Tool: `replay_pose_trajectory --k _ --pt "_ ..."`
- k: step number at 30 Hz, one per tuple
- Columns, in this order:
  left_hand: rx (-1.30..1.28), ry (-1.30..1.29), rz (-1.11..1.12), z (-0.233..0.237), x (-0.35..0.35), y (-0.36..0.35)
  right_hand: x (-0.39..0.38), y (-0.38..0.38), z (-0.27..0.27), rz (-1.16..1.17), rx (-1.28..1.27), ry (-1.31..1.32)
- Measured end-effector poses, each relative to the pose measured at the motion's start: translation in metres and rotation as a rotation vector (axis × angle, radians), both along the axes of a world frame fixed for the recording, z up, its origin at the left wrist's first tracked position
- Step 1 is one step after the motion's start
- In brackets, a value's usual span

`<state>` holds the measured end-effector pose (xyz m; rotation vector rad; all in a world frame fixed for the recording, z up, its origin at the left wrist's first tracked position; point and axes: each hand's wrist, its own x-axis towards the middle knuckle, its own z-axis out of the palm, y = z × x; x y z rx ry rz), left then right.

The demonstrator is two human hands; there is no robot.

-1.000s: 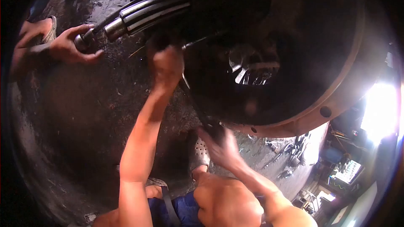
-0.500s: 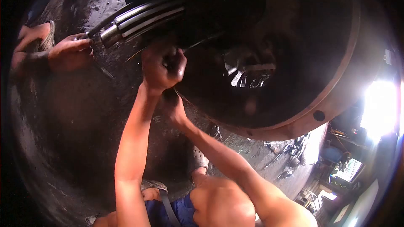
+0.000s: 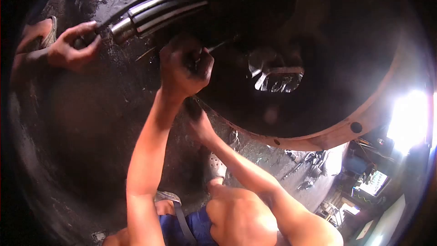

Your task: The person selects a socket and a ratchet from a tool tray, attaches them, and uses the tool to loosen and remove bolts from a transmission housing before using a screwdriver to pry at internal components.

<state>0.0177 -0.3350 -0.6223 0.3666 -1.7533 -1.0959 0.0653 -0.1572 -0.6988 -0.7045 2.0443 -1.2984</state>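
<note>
My left hand point(image 3: 186, 66) is a closed fist in front of a big dark round metal housing point(image 3: 318, 142). A thin metal rod point(image 3: 223, 44) sticks out from the fist toward the right, and the fist appears to grip it. Below and behind that wrist is my right hand point(image 3: 199, 120), close to the housing's lower edge; deep shadow and the left forearm hide its fingers. Above my left hand lies a shiny splined shaft point(image 3: 168, 16). Another person's hand point(image 3: 75, 45) is by the shaft's left end, its fingers curled.
An opening in the housing shows bright metal parts point(image 3: 278, 79). Tools and small parts point(image 3: 312, 168) lie on the dark, greasy floor at right, with a cluttered bench area point(image 3: 373, 184) beyond. My clog point(image 3: 215, 166) is under my right forearm.
My view has shifted slightly, and both my hands appear a little further right. The other person's hand has moved up and turned; the thin piece seen below it before no longer shows.
</note>
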Motion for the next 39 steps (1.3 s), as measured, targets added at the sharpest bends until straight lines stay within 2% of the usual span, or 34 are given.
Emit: replay_pose_trajectory --k 1,2,3,4,5,6,7,8,10,11,12,13,16,17,18,20,22,24,26,27,29,30,31,32,33,34,36,37,39 --pt "-0.066 -0.027 -0.039 -0.003 0.003 -0.001 -0.012 -0.021 -0.029 0.049 0.141 -0.143" --pt "-0.134 -0.051 -0.082 -0.006 0.006 -0.003 -0.016 -0.034 -0.047 0.118 0.244 -0.141" --pt "-0.164 -0.066 -0.102 -0.01 0.006 -0.007 -0.02 -0.046 -0.066 0.195 0.343 -0.136" --pt "-0.193 -0.078 -0.122 -0.013 0.007 -0.013 -0.019 -0.056 -0.071 0.292 0.408 0.016" --pt "-0.227 -0.088 -0.143 -0.014 0.006 -0.016 -0.014 -0.049 -0.068 0.246 0.317 0.129" --pt "-0.141 -0.045 -0.124 -0.012 0.003 -0.017 -0.01 -0.044 -0.058 0.2 0.233 0.249" --pt "-0.054 -0.002 -0.103 -0.009 0.0 -0.017 0.003 -0.02 -0.019 0.016 -0.002 0.32" --pt "0.037 0.04 -0.081 -0.007 -0.002 -0.015 0.006 0.003 0.025 -0.032 0.22 0.102" --pt "0.376 -0.033 -0.025 -0.006 -0.001 0.007 -0.001 0.028 0.122 -0.107 0.469 -0.095" --pt "0.559 -0.07 -0.046 -0.005 0.001 0.009 -0.008 0.032 0.162 -0.064 0.608 -0.109" --pt "0.745 -0.1 -0.057 -0.005 0.003 0.01 -0.012 0.04 0.19 -0.015 0.486 0.029" --pt "0.962 -0.135 -0.113 0.002 0.009 0.009 -0.012 0.046 0.188 -0.016 0.494 0.001" --pt "0.935 -0.034 -0.203 0.002 0.003 -0.001 -0.007 0.029 0.196 -0.012 0.532 -0.065" --pt "0.688 0.003 -0.137 0.002 -0.002 -0.002 -0.008 0.026 0.177 0.055 0.625 -0.25" --pt "0.45 0.033 -0.072 0.007 -0.004 -0.001 -0.001 0.044 0.114 0.156 0.44 -0.176" --pt "0.196 -0.042 -0.05 0.005 0.003 0.003 0.003 0.014 0.012 0.015 0.142 0.023" --pt "-0.039 -0.079 -0.058 0.004 0.005 0.004 -0.005 -0.025 -0.06 -0.04 -0.24 -0.03" --pt "-0.251 -0.072 -0.082 0.007 0.008 0.0 -0.007 -0.049 -0.083 -0.03 -0.304 -0.276" --pt "-0.235 -0.047 -0.108 0.003 0.006 -0.006 -0.008 -0.058 -0.1 0.027 -0.218 -0.171" --pt "-0.226 -0.033 -0.119 0.001 0.005 -0.008 -0.003 -0.051 -0.089 -0.034 -0.259 -0.002" --pt "-0.017 0.016 0.017 0.003 -0.002 -0.001 0.007 -0.019 -0.002 -0.124 -0.04 -0.046" --pt "0.091 0.042 0.087 0.002 -0.004 0.002 0.006 0.009 0.03 -0.134 0.198 -0.066" --pt "0.255 -0.055 0.046 -0.001 -0.003 0.004 0.006 0.036 0.062 -0.115 0.438 -0.094" --pt "0.416 -0.155 0.001 -0.004 0.001 0.007 0.004 0.055 0.089 -0.078 0.457 -0.032" --pt "0.617 -0.161 -0.049 -0.006 0.003 0.008 -0.007 0.038 0.16 -0.055 0.545 -0.073" --pt "0.822 -0.162 -0.081 -0.007 0.004 0.009 -0.011 0.038 0.193 -0.058 0.479 -0.013" --pt "1.321 0.032 -0.146 0.001 0.005 0.012 -0.012 0.044 0.197 -0.005 0.523 -0.016" --pt "1.366 -0.005 -0.035 0.009 0.001 0.014 -0.011 0.046 0.197 0.02 0.519 -0.023" --pt "0.697 0.027 -0.017 0.001 -0.009 -0.002 -0.011 0.042 0.158 0.116 0.412 -0.05"
